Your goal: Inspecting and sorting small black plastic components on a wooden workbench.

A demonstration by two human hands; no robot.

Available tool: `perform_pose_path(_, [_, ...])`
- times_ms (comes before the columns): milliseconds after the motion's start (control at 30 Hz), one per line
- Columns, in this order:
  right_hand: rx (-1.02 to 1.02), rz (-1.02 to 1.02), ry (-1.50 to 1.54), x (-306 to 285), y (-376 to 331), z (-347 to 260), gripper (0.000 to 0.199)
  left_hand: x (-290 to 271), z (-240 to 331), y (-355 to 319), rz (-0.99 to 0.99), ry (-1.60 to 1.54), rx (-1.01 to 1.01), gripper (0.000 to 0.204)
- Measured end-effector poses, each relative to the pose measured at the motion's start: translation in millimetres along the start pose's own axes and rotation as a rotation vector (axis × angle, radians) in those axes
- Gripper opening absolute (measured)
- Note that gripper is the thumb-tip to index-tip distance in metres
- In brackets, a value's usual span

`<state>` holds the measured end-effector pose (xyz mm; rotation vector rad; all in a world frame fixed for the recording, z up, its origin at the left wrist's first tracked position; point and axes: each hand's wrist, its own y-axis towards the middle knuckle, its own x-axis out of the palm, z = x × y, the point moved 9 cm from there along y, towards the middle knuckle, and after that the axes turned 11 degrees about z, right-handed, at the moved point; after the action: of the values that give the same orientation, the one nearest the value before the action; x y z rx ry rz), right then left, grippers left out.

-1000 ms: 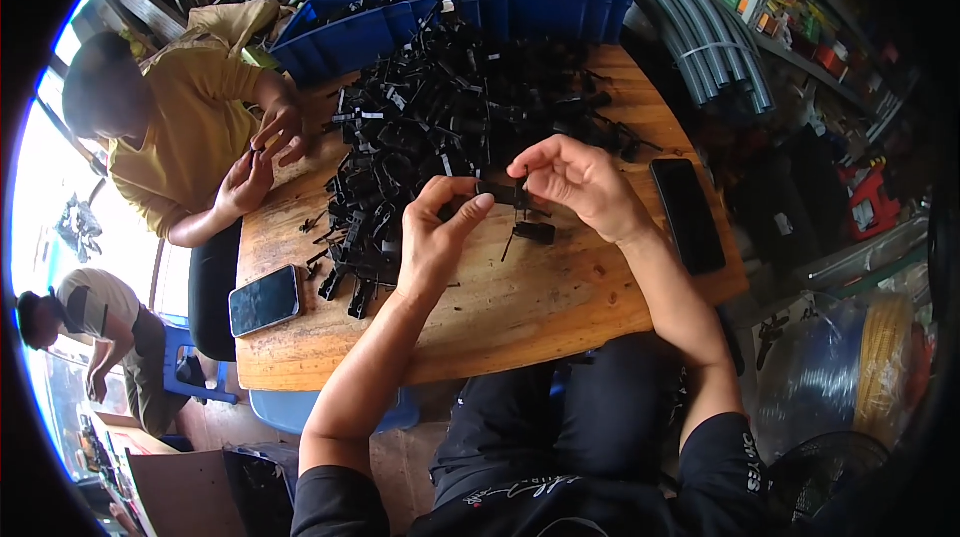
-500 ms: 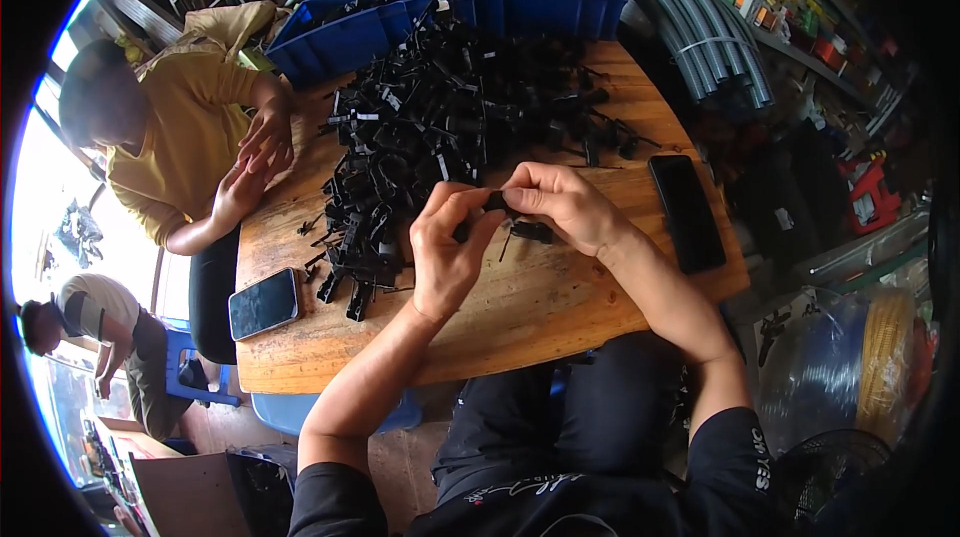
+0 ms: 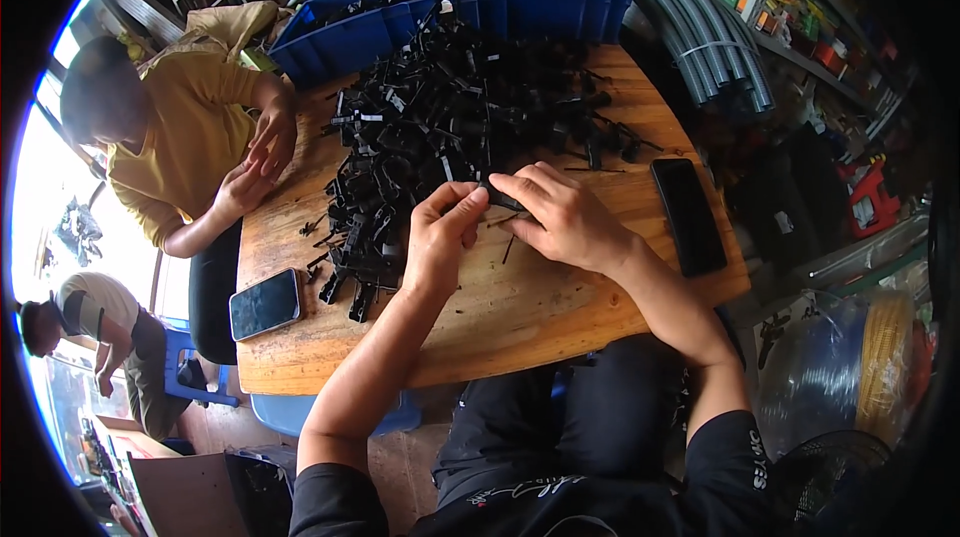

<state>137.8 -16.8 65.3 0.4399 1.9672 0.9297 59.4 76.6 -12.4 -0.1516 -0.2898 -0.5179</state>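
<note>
My left hand (image 3: 438,239) and my right hand (image 3: 568,217) meet above the wooden table, just on the near side of a heap of black plastic parts (image 3: 425,127). Between them is a small black plastic part (image 3: 507,203), mostly covered by my fingers. The left thumb and fingertips pinch its left end. On the other side, my right fingers curl over the top with the thumb below. A thin dark stem shows below the right fingers; whether it belongs to the held part I cannot tell.
Two blue bins (image 3: 535,12) with black pieces stand behind the heap on the wooden table (image 3: 540,317). One phone (image 3: 688,215) lies at the right, another phone (image 3: 265,304) at the left. A co-worker in a yellow top (image 3: 190,127) sits at the left edge, hands together.
My right hand has turned so its fingers lie over the part, and my left hand has shifted slightly left and down. The co-worker's hands have moved a little.
</note>
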Motion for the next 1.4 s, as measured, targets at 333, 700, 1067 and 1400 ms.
perform_pose_path(333, [0.049, 0.017, -0.136, 8.5, -3.4, 9.5, 0.032, 17.7, 4.5, -14.2, -0.011, 0.285, 0.14, 0.019])
perform_pose_path(700, [0.109, -0.376, -0.229, 32.2, -28.5, 27.4, 0.027, -5.8, 23.2, 6.3, 0.056, -0.362, 0.107, 0.014])
perform_pose_path(1067, [0.527, 0.283, 0.686, -11.3, -4.7, 47.2, 0.016, 25.5, -16.1, -10.3, -0.243, -0.294, -0.213, 0.014])
perform_pose_path(1400, [0.477, 0.27, 0.598, -15.9, -0.2, 43.5, 0.02, 15.6, -0.2, -7.0, -0.084, -0.054, 0.009, 0.013])
